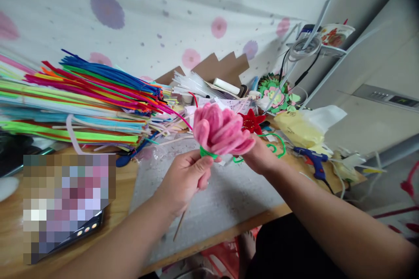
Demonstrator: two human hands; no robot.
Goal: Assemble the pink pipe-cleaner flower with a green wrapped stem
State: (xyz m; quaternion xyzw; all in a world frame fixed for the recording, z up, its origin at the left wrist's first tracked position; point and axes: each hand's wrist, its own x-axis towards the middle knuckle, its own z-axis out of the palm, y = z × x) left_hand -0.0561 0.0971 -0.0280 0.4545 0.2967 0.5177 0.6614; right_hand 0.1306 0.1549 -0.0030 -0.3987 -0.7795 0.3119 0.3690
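Note:
My left hand point(183, 178) is closed around the thin stick stem point(179, 226) of a pink pipe-cleaner flower point(218, 128), just under its bloom. Green pipe cleaner point(207, 153) is wound round the flower's base, above my thumb. To the right, my right hand point(262, 154) reaches behind the petals, which hide its fingers. A curling green pipe cleaner point(282, 141) shows beside that hand. Behind it lies a red pipe-cleaner flower point(252, 121).
A grey cutting mat point(150, 209) covers the table's middle. Bundles of coloured pipe cleaners point(98, 91) are heaped at left, above a phone point(81, 231) with a blurred screen. At right lie a blue glue gun point(314, 159) and a yellow plastic bag point(297, 128).

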